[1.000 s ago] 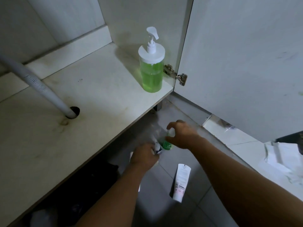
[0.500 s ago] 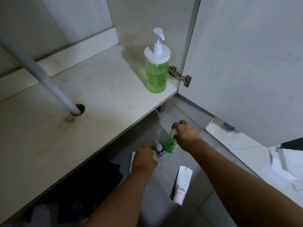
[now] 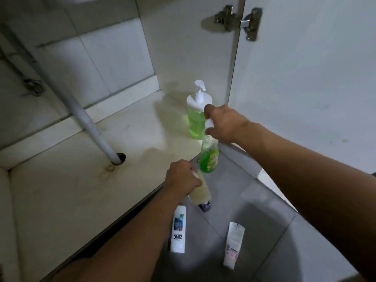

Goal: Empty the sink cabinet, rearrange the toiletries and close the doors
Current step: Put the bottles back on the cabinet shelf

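Observation:
My right hand [image 3: 224, 124] grips the white cap end of a small green bottle [image 3: 209, 157], which hangs in the air at the cabinet shelf's front edge. My left hand [image 3: 181, 177] holds a pale yellowish bottle [image 3: 200, 193] by its top, lifted just in front of the shelf [image 3: 81, 180]. A large green pump bottle [image 3: 197, 115] stands upright at the shelf's right back corner, right behind my right hand. On the grey floor lie a white shampoo bottle [image 3: 178, 230] and a white tube [image 3: 234, 245].
A white drain pipe [image 3: 89, 123] slants down through a hole in the shelf. The open right cabinet door [image 3: 305, 78] hangs on a metal hinge [image 3: 240, 20]. A small dark purple object [image 3: 205, 206] sits on the floor tiles [image 3: 254, 200] under the yellowish bottle.
Both hands have risen from the floor with their bottles, up to the shelf's front edge. The view has tilted upward, showing the upper hinge and more of the cabinet back.

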